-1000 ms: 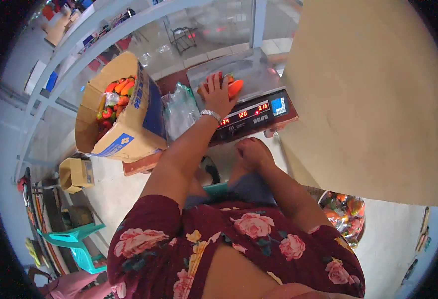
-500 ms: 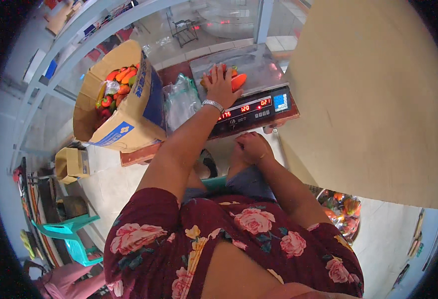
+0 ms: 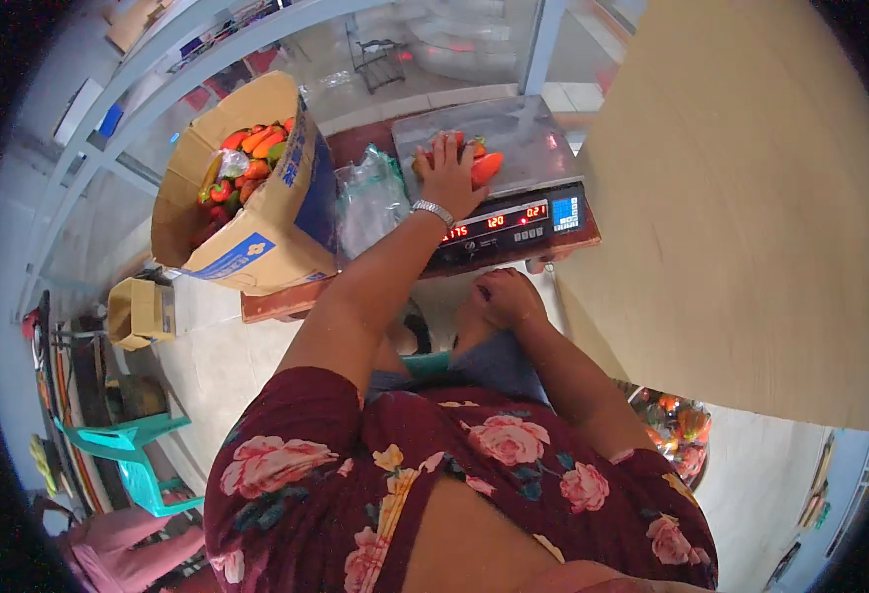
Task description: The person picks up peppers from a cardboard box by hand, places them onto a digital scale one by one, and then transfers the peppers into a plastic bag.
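Note:
Several red and orange peppers (image 3: 487,169) lie on the metal pan (image 3: 523,133) of a digital scale. My left hand (image 3: 447,176), with a metal-band watch on its wrist, rests over these peppers, its fingers spread and slightly bent; part of the pile is hidden beneath it. Red digits glow on the scale's black front panel (image 3: 499,225). My right hand (image 3: 510,296) is curled closed on my knee, below the scale, and no object shows in it. Beside my left wrist lies a heap of clear plastic bags (image 3: 370,203).
An open cardboard box (image 3: 301,203) of red, orange and green peppers stands left of the bags, on the low reddish table (image 3: 271,304). A large tan board (image 3: 731,208) blocks the right side. Bagged produce (image 3: 680,430) sits low right; a green plastic chair (image 3: 138,460) stands left.
The whole view has shifted slightly, with the scale and box now a little farther right. My left hand stays on the peppers, and my right hand remains closed on my knee.

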Tool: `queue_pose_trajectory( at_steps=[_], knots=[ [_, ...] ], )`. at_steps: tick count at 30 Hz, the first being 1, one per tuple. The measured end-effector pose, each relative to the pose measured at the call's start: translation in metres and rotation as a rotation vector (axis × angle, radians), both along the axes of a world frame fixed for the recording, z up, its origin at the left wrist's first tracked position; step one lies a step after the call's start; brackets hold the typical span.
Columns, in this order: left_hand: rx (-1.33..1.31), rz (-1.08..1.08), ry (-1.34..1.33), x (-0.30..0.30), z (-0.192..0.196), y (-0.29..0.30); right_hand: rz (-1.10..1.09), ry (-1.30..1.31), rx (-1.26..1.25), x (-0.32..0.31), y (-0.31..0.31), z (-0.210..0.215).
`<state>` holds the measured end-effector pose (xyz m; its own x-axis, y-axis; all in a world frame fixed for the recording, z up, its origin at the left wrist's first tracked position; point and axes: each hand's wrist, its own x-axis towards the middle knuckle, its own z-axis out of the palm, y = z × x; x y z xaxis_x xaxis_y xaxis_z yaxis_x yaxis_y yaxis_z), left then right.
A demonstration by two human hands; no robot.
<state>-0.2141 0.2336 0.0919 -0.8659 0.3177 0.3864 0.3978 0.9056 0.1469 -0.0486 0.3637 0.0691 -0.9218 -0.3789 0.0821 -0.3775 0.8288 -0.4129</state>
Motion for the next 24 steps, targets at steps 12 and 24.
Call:
queue_pose_trajectory(
  at_steps=[12, 24],
  knots=[
    [0.156, 0.092, 0.521, -0.037, 0.103, -0.073, -0.022, -0.031, -0.057, 0.002, -0.001, -0.023],
    [0.245, 0.55, -0.066, -0.08, 0.124, -0.423, -0.013, 0.007, -0.037, -0.004, -0.014, -0.015]
  ],
)
